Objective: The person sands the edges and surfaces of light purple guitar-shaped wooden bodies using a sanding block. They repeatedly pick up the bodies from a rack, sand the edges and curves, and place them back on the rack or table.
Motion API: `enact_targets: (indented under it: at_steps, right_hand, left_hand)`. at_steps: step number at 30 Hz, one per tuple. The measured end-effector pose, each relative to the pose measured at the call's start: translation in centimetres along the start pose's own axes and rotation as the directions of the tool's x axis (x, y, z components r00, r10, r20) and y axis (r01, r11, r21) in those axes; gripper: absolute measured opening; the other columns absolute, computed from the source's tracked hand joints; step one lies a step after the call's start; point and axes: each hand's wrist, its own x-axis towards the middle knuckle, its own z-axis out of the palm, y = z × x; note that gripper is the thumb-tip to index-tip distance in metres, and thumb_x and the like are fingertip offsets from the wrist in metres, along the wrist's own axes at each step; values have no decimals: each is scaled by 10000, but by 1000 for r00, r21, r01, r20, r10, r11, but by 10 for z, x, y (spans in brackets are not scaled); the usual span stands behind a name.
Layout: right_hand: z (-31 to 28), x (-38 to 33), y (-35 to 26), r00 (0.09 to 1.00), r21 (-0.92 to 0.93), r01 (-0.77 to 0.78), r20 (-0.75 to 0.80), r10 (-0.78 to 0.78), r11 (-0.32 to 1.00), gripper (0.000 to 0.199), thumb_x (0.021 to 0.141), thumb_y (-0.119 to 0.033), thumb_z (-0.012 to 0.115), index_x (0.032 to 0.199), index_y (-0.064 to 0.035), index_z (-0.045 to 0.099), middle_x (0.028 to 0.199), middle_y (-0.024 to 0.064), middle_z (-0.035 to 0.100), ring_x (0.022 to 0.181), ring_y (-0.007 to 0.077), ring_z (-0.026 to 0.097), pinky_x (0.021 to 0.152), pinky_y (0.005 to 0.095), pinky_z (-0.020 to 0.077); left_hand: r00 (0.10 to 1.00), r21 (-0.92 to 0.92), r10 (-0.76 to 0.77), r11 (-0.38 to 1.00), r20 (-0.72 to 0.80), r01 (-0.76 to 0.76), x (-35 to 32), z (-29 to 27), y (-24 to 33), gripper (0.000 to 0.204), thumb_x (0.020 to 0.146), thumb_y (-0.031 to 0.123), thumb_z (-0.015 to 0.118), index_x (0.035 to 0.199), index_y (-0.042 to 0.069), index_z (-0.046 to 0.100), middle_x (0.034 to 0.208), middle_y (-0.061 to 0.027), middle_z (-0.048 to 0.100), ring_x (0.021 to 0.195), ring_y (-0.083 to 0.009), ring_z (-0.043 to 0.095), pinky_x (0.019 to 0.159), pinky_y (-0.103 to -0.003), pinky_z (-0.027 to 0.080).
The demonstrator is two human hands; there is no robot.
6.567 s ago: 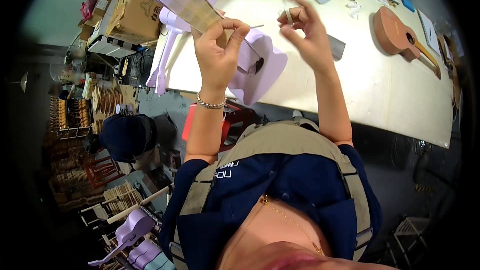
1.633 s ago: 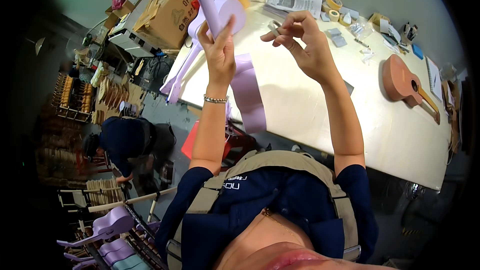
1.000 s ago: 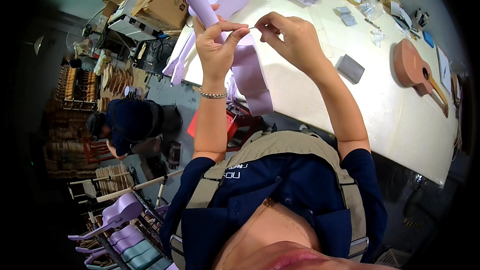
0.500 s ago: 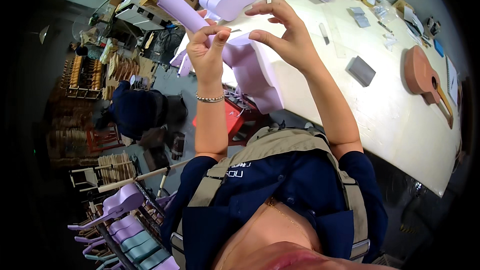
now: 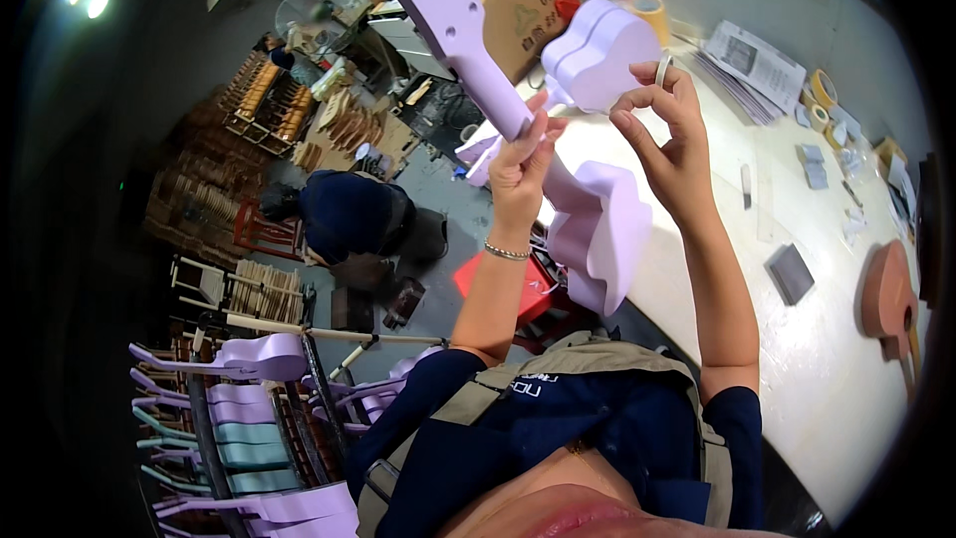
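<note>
My left hand (image 5: 523, 161) grips the neck of a lilac ukulele (image 5: 600, 224), held up in front of me with the headstock pointing up and left and the body hanging below. My right hand (image 5: 665, 134) is raised beside it, thumb and fingers pinched on a small pale ring-shaped piece that is too small to make out. Behind my hands a second lilac ukulele body (image 5: 597, 50) lies on the white table (image 5: 827, 379).
On the table lie an orange-brown ukulele (image 5: 886, 299), a grey block (image 5: 792, 274), tape rolls (image 5: 822, 90) and papers (image 5: 752, 60). A cardboard box (image 5: 528, 0) stands at its far end. Another person (image 5: 349, 219) crouches on the floor to the left. Racks of lilac and teal ukuleles (image 5: 244, 428) stand at lower left.
The ukulele's headstock has risen and swung up-left as I lifted it. My right hand has moved slightly away from the neck, still pinching its small piece. The other person has shifted on the floor.
</note>
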Motion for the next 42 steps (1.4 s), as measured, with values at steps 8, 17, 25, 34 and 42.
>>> enact_targets:
  at_steps: [8,17,25,34,42]
  right_hand:
    - [26,41,-35,987,139,131,79,-143,982,120,745,-112,654,814,-32,598,1094,170,467,1053,308,456,855,368,376]
    - [39,55,-40,986,236,99,105,-126,967,132,789,-178,617,844,-59,595,1132,147,436,1056,231,465,605,271,508]
    - [41,60,-28,991,323,-44,137,-1,945,216,796,-275,614,847,-67,590,1123,135,447,1037,189,465,559,235,470]
    - [63,88,-5,999,408,22,28,-37,913,205,750,-273,663,819,-83,627,908,88,507,960,229,458,819,325,352]
    - [63,118,-37,967,21,233,-115,-229,972,226,749,-243,657,760,-32,578,777,148,498,791,291,493,724,365,377]
  left_hand:
    - [997,-317,-72,946,14,73,-10,-10,2,373,858,-30,463,1174,148,549,1354,-179,328,1107,-307,497,990,-468,332]
    - [995,-400,-71,916,-68,38,-7,-11,6,336,855,23,505,1158,156,561,1340,-188,344,1056,-285,527,961,-466,380]
    - [981,-535,-164,840,-100,86,-14,19,-5,359,855,66,519,1192,191,529,1356,-172,324,1039,-258,529,964,-455,383]
    - [980,-601,-198,787,-32,140,-21,41,-15,330,863,30,484,1157,159,558,1351,-191,321,1021,-252,533,983,-456,366]
    - [973,-580,-231,794,-9,183,-26,45,-9,334,861,1,478,1146,147,570,1343,-184,340,1024,-256,533,981,-461,353]
